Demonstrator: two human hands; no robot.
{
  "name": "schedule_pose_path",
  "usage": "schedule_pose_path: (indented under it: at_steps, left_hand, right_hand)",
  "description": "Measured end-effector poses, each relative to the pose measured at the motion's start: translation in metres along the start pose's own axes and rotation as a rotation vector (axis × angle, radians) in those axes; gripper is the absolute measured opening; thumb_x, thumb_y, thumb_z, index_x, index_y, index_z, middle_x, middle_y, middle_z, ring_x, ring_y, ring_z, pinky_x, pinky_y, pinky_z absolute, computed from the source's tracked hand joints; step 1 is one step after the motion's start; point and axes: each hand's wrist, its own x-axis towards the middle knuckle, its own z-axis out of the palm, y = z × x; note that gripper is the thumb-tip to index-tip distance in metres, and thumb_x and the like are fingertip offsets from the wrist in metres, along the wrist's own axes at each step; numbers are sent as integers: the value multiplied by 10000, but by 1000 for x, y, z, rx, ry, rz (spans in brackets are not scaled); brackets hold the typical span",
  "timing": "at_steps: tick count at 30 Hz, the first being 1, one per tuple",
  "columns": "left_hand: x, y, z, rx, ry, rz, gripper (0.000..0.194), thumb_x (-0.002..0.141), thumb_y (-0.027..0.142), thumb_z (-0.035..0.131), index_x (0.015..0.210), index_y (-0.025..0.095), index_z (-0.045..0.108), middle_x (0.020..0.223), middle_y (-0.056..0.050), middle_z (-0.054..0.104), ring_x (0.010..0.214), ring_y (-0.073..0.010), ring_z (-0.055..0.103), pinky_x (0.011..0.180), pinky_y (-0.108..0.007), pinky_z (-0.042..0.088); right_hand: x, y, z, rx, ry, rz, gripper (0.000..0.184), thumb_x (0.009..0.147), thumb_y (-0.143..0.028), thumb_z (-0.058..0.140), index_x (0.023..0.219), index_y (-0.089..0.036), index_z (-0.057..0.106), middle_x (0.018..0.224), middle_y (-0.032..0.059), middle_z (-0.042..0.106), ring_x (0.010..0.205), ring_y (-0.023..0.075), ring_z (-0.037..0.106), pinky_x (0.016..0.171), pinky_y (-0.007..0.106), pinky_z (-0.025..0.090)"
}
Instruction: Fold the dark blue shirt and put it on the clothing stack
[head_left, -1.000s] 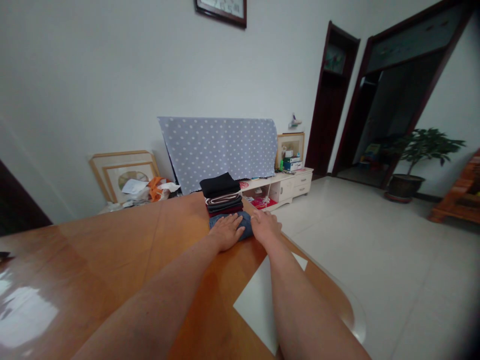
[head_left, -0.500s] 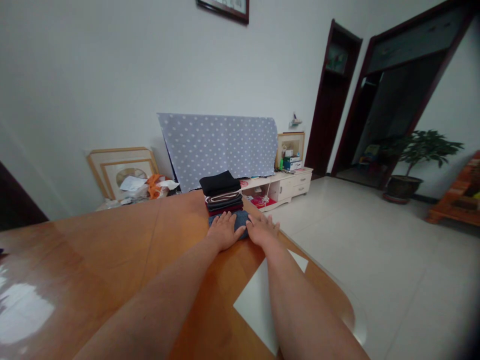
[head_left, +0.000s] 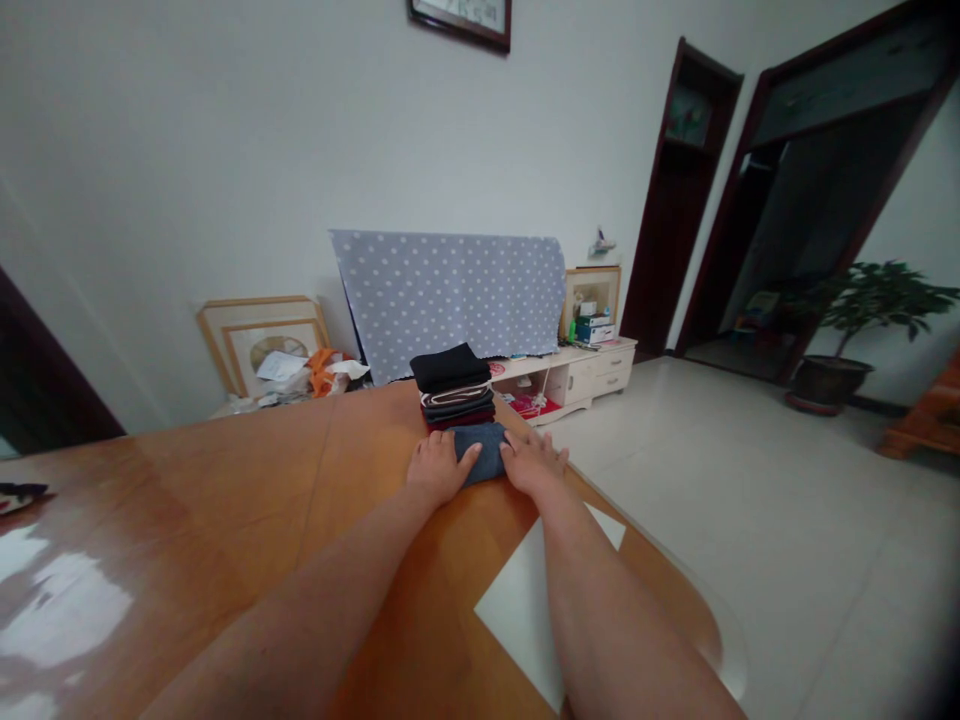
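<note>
A small folded piece of blue denim clothing lies on the wooden table, just in front of a stack of folded dark clothes. My left hand rests along the left end of the denim, its thumb spread out over the top. At the right end lies my right hand, fingers apart, the nearest ones touching the fabric. The hands partly cover both ends of the denim. Black cloth tops the stack, with grey and dark red layers lower down.
Under my right forearm, a white sheet lies on the glossy table. Beyond stand a low white cabinet and a dotted grey cloth cover. The table's rounded edge borders the tiled floor; a potted plant stands right.
My left hand has slid left from the top of the denim to its left end, so more of the denim shows. My right hand stays at the right end. The view has shifted slightly left.
</note>
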Motion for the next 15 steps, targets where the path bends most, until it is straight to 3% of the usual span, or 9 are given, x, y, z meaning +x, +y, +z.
schedule_pose_path:
  at_steps: [4,8,12,15]
  left_hand:
    - [-2,-12,-10,6,-12,-43,715,952,694,232,1283,153,561,1259,-182,612,1176,-318,566,1023,-452,375]
    - [-10,-35,-34,34,-6,-124,645,986,626,209,1238,165,583,1232,-166,632,1142,-297,588,972,-418,404]
    - [-36,-66,-62,39,-45,-157,587,984,592,288,1244,158,585,1230,-162,636,1135,-277,599,959,-375,417]
    - [-73,-91,-85,41,-76,-154,558,969,575,338,1229,156,599,1223,-149,638,1134,-270,602,980,-373,423]
  right_hand:
    - [-3,-1,-4,43,57,-10,576,970,-612,243,1502,-435,374,1634,10,239,1497,384,102,1101,735,32]
    - [-9,-1,-12,110,215,28,542,995,-485,240,1472,-342,455,1532,78,427,1435,359,286,1107,709,128]
    - [-12,1,-18,142,330,52,481,975,-415,332,1352,-258,587,1345,138,589,1242,327,515,1052,560,340]
    - [-11,1,-20,159,361,4,448,955,-377,379,1296,-225,625,1249,146,640,1141,300,581,969,442,419]
